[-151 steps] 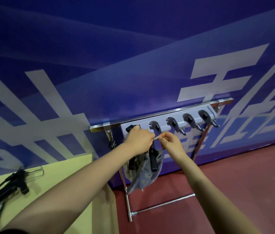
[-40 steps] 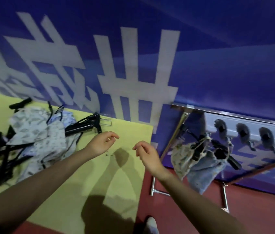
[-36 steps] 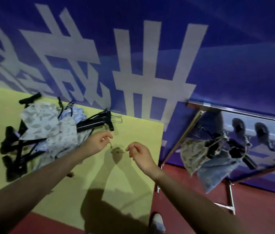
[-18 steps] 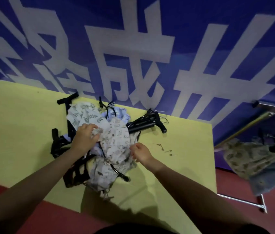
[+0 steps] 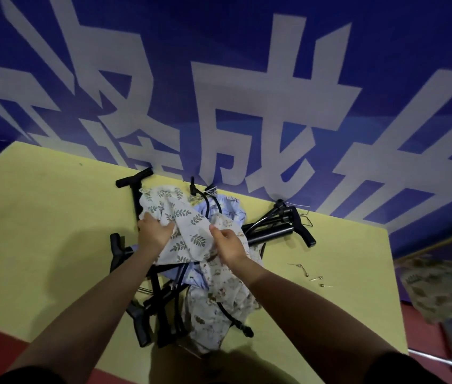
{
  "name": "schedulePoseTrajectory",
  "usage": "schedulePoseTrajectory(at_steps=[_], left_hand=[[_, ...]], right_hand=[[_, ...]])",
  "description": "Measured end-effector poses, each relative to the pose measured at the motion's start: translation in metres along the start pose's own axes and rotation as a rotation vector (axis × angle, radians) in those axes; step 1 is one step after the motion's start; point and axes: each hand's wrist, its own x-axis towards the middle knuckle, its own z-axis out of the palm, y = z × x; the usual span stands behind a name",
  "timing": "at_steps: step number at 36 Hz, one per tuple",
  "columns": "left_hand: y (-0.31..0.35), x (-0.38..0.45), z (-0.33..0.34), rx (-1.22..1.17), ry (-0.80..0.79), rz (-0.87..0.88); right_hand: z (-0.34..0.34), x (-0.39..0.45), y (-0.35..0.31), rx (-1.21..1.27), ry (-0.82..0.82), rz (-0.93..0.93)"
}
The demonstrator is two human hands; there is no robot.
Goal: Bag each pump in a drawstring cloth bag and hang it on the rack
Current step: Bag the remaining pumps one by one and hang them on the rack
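Note:
A heap of black pumps and cloth bags lies on the yellow table point(image 5: 39, 231). My left hand point(image 5: 154, 234) grips the white leaf-print drawstring bag point(image 5: 183, 217) at its left edge. My right hand point(image 5: 229, 245) pinches the same bag at its right side, lifting it off the pile. Under it lie a pale blue bag point(image 5: 227, 207) and a cream printed bag point(image 5: 219, 300). One black pump point(image 5: 277, 232) lies to the right of the heap, and several more pumps point(image 5: 158, 300) are tangled beneath the cloth.
Small metal needle adapters point(image 5: 309, 274) lie loose on the table to the right. Two bagged pumps point(image 5: 441, 289) hang at the right edge, over the red floor. A blue banner wall point(image 5: 247, 79) stands right behind the table.
I turned from the rack to the table. Both hands came down on the heap and took hold of the leaf-print bag, which is now lifted and spread between them.

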Motion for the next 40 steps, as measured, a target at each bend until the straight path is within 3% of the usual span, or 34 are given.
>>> schedulePoseTrajectory(at_steps=[3,7,14,17,20,24,31,33,36,40], left_hand=[[-0.004,0.009,0.003,-0.035,-0.012,-0.038],[-0.008,0.016,0.004,-0.002,-0.147,-0.064],[-0.011,0.019,0.003,-0.085,-0.286,-0.075],[-0.011,0.011,0.002,-0.015,-0.329,-0.04],[-0.01,-0.005,0.001,0.037,-0.274,0.029],[-0.012,-0.025,-0.004,-0.154,-0.201,-0.036],[0.03,-0.067,-0.006,-0.772,-0.519,-0.271],[0.044,-0.079,-0.006,-0.903,-0.561,-0.295],[0.055,-0.091,0.003,-0.915,-0.682,-0.289],[0.063,-0.12,0.023,-0.819,-0.795,-0.152]], right_hand=[[0.001,0.005,-0.004,-0.028,-0.062,0.029],[0.008,0.006,-0.01,-0.169,-0.103,-0.005],[0.009,-0.006,-0.023,-0.172,0.06,-0.225],[0.004,-0.012,-0.025,-0.159,0.137,-0.297],[-0.001,-0.02,-0.028,0.029,0.11,-0.266],[-0.01,-0.036,-0.035,0.482,0.038,-0.057],[-0.048,-0.062,-0.033,0.856,-0.272,-0.02],[-0.055,-0.074,-0.027,0.853,-0.266,-0.045],[-0.06,-0.086,-0.011,0.806,-0.289,-0.043],[-0.078,-0.11,0.019,0.459,-0.242,-0.111]])
